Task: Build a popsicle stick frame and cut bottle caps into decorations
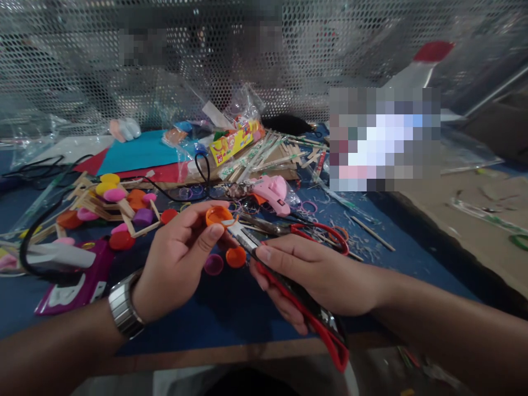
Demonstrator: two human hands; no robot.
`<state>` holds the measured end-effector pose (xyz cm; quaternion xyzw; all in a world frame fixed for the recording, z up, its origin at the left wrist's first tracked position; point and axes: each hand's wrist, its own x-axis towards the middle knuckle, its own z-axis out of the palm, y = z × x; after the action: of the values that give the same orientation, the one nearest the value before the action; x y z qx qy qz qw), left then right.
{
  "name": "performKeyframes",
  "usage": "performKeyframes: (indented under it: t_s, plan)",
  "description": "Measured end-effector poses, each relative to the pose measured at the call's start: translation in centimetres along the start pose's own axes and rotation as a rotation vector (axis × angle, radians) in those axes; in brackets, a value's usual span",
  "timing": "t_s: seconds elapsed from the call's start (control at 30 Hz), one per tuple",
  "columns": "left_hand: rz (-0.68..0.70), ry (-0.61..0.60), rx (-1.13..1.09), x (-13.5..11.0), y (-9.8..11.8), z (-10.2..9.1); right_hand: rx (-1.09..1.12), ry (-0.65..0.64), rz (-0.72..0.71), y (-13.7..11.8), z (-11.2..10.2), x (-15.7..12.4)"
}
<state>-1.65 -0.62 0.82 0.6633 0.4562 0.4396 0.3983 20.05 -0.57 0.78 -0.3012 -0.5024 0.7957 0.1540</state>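
Between the thumb and fingers of my left hand (177, 258) is an orange bottle cap (218, 216), its hollow side facing up toward me. My right hand (305, 275) is wrapped round a red and black utility knife (303, 300). The knife's metal tip meets the right edge of the cap, where a thin orange strip curls up. Just below my hands, a second orange cap (236, 257) and a purple cap (213, 264) lie on the blue table (231, 308). Behind the knife rests a red-handled pair of scissors or pliers (325, 234), partly hidden.
A pink glue gun (272, 192) with a black cord lies behind my hands. Stick frames with coloured caps (127, 206) stand at left, near a purple packet (78, 280). Wooden sticks (259, 159), a yellow box (233, 143) and plastic shavings (367, 236) are spread farther back.
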Motion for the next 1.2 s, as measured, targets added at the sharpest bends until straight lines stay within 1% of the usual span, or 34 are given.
performKeyframes:
  t_s: [0.27,0.5,0.6,0.73,0.97,1.1,1.2]
  plan:
    - [0.064,0.004,0.167,-0.3,-0.6,0.1,-0.035,-0.016,-0.003,0.1,0.0,0.1]
    - [0.049,-0.001,0.162,-0.3,-0.7,0.2,-0.14,0.043,-0.025,0.0,0.2,0.3]
    - [0.018,-0.014,0.129,-0.4,-0.5,0.3,-0.185,0.071,-0.019,-0.1,0.4,0.3]
    - [-0.021,-0.023,0.056,-0.5,-0.4,0.4,-0.184,0.083,-0.02,-0.2,0.5,0.2]
    - [-0.06,-0.096,-0.131,-0.2,-0.1,-0.2,-0.111,0.028,-0.055,-0.2,-0.4,-0.4]
    - [-0.076,-0.082,-0.166,-0.1,0.2,-0.2,-0.103,0.015,-0.053,-0.3,-0.6,-0.7]
    - [-0.063,-0.036,-0.174,0.0,0.3,-0.1,-0.103,0.012,-0.04,-0.3,-0.6,-0.7]
